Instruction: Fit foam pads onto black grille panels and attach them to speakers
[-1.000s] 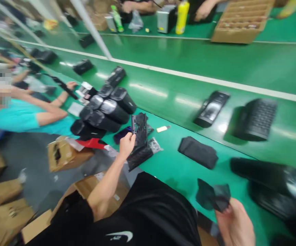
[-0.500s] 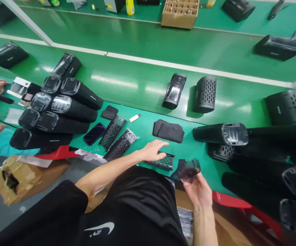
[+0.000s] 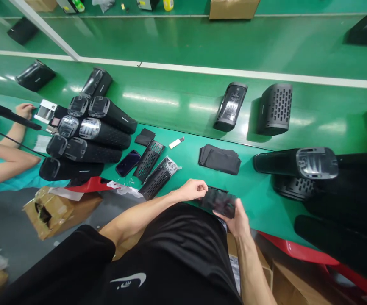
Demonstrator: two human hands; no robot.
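A thin, see-through black mesh sheet (image 3: 219,202) is stretched between my two hands at the near edge of the bench. My left hand (image 3: 193,189) pinches its left end with closed fingers. At the right end, my right hand (image 3: 239,218) grips the sheet between thumb and fingers. Beneath the sheet lies a black perforated grille (image 3: 219,189), mostly covered; only its far edge shows. Whether sheet and grille touch, I cannot tell. Just beyond my hands is a fanned stack of black mesh sheets (image 3: 221,159).
Two more grilles (image 3: 149,160), a phone (image 3: 128,163) and a small white-handled tool (image 3: 176,142) lie left. Black speaker housings (image 3: 97,149) are piled further left, beside another person's arm (image 3: 8,154). More housings (image 3: 279,163) stand right. Two sit on the green conveyor (image 3: 170,99).
My right hand has brought the mesh sheet left over the grille. My left hand has gone from open fingers above the grille to pinching the sheet. The view has shifted slightly.
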